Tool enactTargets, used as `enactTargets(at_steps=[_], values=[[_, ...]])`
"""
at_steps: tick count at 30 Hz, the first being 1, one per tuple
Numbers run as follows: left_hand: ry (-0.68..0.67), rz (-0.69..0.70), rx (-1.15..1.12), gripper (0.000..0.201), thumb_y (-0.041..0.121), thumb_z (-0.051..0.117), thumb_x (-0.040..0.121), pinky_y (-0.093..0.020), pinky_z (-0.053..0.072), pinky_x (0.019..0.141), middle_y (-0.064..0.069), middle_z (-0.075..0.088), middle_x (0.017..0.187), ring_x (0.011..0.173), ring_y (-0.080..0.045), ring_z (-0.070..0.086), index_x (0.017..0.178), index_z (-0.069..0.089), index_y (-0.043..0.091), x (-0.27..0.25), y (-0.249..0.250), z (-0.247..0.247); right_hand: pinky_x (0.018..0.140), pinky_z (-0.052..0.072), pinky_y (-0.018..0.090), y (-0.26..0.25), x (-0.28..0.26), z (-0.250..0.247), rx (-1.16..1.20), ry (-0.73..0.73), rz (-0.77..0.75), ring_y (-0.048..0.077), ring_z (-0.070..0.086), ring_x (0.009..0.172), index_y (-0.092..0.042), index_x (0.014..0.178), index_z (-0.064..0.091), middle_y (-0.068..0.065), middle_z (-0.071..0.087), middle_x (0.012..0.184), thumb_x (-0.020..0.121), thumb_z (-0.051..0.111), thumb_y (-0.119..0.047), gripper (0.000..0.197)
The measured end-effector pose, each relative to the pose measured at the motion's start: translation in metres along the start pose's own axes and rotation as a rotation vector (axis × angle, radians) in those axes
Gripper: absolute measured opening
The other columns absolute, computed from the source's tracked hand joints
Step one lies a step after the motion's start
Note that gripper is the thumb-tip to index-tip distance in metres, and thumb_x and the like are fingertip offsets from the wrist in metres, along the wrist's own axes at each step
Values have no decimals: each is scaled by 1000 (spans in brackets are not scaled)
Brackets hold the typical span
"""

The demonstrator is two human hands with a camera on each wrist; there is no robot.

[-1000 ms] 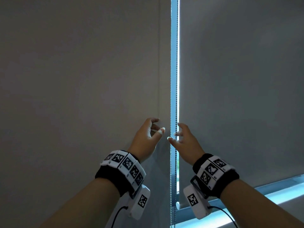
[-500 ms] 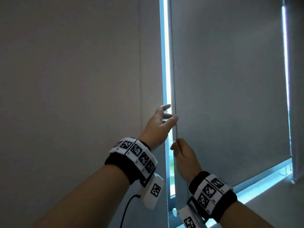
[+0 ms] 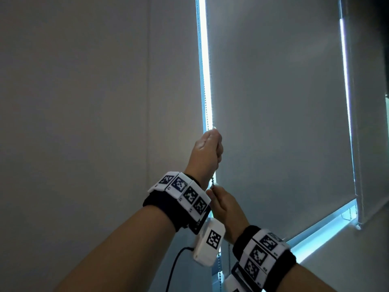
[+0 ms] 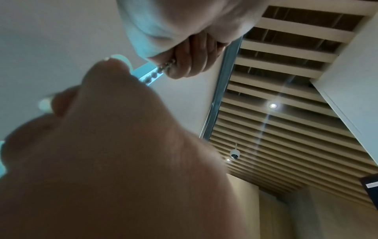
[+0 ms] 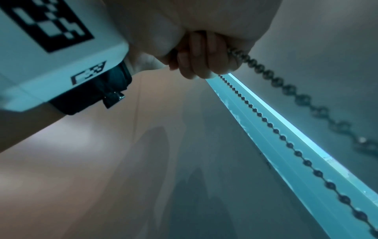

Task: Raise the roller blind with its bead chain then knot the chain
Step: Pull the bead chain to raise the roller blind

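Gripped the bead chain (image 3: 211, 106) in the left hand (image 3: 207, 153), fingers curled round it, high beside the bright gap at the roller blind's (image 3: 280, 106) left edge. Pinched the same strand just below with the right hand (image 3: 226, 205). Hung taut between both fists. Reached almost to the sill (image 3: 324, 234).

no readable text, labels or numbers
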State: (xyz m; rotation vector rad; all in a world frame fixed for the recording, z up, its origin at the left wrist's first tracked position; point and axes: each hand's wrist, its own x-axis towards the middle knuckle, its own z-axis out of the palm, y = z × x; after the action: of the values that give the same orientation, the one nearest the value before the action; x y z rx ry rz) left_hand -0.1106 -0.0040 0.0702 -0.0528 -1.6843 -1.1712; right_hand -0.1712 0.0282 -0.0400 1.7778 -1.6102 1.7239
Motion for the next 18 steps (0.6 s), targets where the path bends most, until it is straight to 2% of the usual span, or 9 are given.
enactTargets(at_steps=[3,5,8,10,12,14,16,18], values=[[4,38,15,39,16,32,95,-18,20,38,8,27,47,40,-7,19,57,27,22,-1,-5,0,60,33,36,9,2,-1,108,-1,17,12,35,58,-13,68,40,-3,38,61,82,35,-51,40],[3,23,23,39,16,32,95,-18,19,38,8,26,47,41,-7,18,57,26,22,-3,-11,-1,60,32,34,16,1,-4,107,-30,16,10,34,56,-14,65,41,-7,35,58,84,36,-49,39],[-3,5,52,41,15,31,97,-17,20,37,9,26,46,39,-5,19,57,26,22,-10,-23,1,59,32,32,28,-1,-9,5,-132,14,7,33,54,-24,57,37,-9,34,55,84,34,-50,38],[-11,7,80,41,13,32,97,-16,21,37,8,26,46,39,-4,19,57,26,21,-13,-29,0,58,32,29,35,1,-12,66,-195,55,6,36,53,-29,55,43,-9,40,52,78,38,-45,29],[2,12,116,40,10,32,96,-16,22,37,6,26,48,40,-5,20,57,27,20,-15,-31,-3,58,37,24,39,10,-17,229,-198,135,7,47,55,-28,62,54,-9,53,55,75,40,-30,19],[26,19,167,40,10,33,96,-17,24,38,5,29,49,40,-5,24,57,30,19,-17,-35,-7,58,42,18,32,23,-25,302,-133,157,9,56,62,-22,76,59,-2,63,66,73,37,-23,22],[38,16,194,41,13,35,98,-15,27,39,8,34,47,39,-3,29,57,35,19,-21,-40,-9,57,44,13,20,39,-35,357,-52,114,9,57,62,-9,85,59,7,65,74,76,33,-25,32],[41,-1,185,42,13,34,99,-14,28,39,11,37,44,38,-1,31,58,39,20,-27,-47,-8,59,46,18,3,55,-42,397,-6,92,9,58,64,-4,91,59,7,64,77,80,33,-32,40]])
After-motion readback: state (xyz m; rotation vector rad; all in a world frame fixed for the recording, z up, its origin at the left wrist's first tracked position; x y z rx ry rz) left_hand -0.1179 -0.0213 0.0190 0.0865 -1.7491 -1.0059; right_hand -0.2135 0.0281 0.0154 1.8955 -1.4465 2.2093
